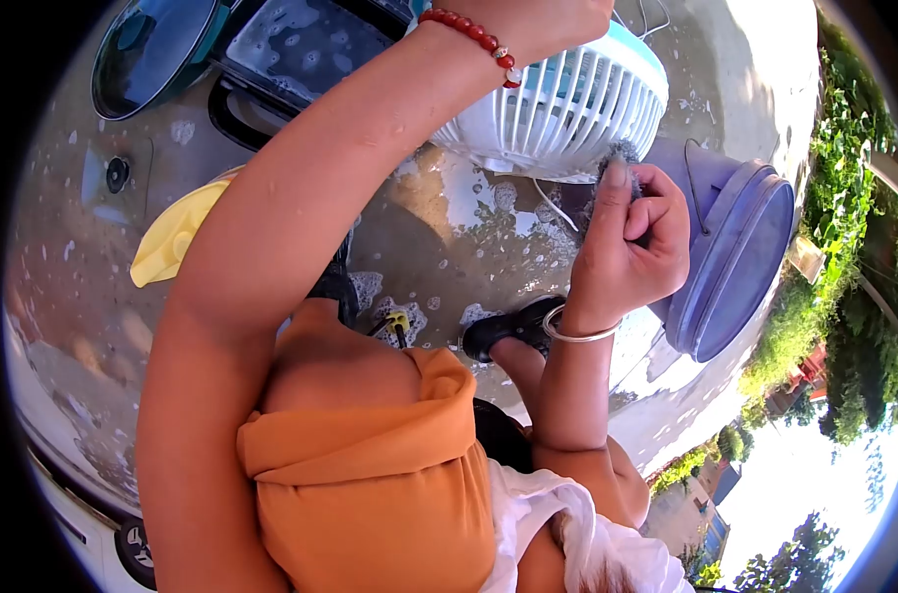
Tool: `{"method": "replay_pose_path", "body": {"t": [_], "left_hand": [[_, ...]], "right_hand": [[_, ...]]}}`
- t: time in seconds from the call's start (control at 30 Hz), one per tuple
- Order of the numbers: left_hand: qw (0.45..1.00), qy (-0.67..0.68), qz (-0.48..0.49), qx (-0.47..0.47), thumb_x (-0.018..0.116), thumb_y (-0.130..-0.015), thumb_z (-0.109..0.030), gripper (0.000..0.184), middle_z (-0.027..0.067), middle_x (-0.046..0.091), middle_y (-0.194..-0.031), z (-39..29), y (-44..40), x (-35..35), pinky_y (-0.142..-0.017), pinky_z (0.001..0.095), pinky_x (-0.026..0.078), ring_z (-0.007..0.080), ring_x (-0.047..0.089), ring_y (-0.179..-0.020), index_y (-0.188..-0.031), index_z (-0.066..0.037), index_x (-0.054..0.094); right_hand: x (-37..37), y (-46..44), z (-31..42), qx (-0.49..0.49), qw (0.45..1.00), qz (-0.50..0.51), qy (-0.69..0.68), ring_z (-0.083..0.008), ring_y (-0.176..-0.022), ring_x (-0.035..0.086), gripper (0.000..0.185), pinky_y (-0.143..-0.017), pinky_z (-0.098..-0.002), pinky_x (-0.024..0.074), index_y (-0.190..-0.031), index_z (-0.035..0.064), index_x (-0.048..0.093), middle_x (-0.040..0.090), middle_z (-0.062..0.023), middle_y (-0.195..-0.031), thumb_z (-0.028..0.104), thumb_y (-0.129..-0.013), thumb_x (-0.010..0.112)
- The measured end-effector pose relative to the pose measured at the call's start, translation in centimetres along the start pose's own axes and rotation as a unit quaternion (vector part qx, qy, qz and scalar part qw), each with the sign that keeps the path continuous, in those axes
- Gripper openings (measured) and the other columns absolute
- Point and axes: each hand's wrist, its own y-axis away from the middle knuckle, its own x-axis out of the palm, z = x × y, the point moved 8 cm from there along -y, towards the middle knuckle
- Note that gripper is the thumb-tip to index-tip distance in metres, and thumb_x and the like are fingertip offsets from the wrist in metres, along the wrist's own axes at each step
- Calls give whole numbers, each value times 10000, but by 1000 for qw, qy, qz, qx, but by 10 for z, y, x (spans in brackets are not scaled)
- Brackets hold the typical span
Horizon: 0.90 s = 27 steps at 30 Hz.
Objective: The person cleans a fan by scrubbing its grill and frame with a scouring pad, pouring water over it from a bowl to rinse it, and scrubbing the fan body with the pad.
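Observation:
A fan [567, 109] with a white slatted grille and turquoise trim is at the top centre. My left hand [562, 18], below a red bead bracelet, is at the fan's upper side; the frame edge cuts off its fingers. Between the thumb and curled fingers of my right hand [632, 232] is a grey scouring pad [623, 152], held against the lower right edge of the grille. A silver bangle circles that wrist. From the fan, a thin white cord [555, 206] hangs down.
A lavender bucket [733, 262] stands right of my right hand. At the upper left are a black tray [310, 44] of sudsy water, a teal-rimmed glass lid [157, 54] and a yellow plastic piece [180, 235]. Suds dot the wet floor [449, 267] around my black shoe [508, 331].

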Motion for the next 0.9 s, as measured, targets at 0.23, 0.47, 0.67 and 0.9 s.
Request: {"method": "replay_pose_path", "body": {"t": [0.23, 0.47, 0.67, 0.9], "left_hand": [[998, 3, 54, 9, 608, -774, -235, 198, 150, 666, -692, -22, 10, 10, -580, 467, 529, 341, 675, -665, -645, -113, 696], [996, -16, 82, -5, 608, -777, -239, 208, 158, 683, -710, -12, -3, 17, -609, 465, 543, 336, 692, -697, -662, -100, 710], [998, 1, 64, 14, 603, -781, -230, 209, 166, 674, -703, -24, 4, 10, -606, 465, 537, 335, 689, -694, -662, -94, 707], [999, 12, 32, 12, 597, -782, -228, 206, 154, 666, -695, -12, -3, 8, -602, 478, 527, 342, 674, -679, -666, -92, 699]], "right_hand": [[20, -54, 1, -117, 991, -51, 24, -261, -671, 629, 385, -603, -333, 471, -605, 34, 415, 581, -121, -680, -60, -747, 760], [8, -9, 6, -93, 995, -29, 17, -241, -644, 595, 405, -579, -297, 444, -604, 32, 406, 633, -137, -749, -59, -767, 766], [9, -27, 0, -74, 996, -57, 3, -238, -634, 586, 411, -584, -306, 446, -603, 34, 384, 623, -125, -736, -64, -786, 738], [12, -16, 12, -107, 994, -19, 15, -249, -638, 588, 420, -575, -308, 443, -593, 35, 377, 603, -139, -713, -67, -773, 743]]}}
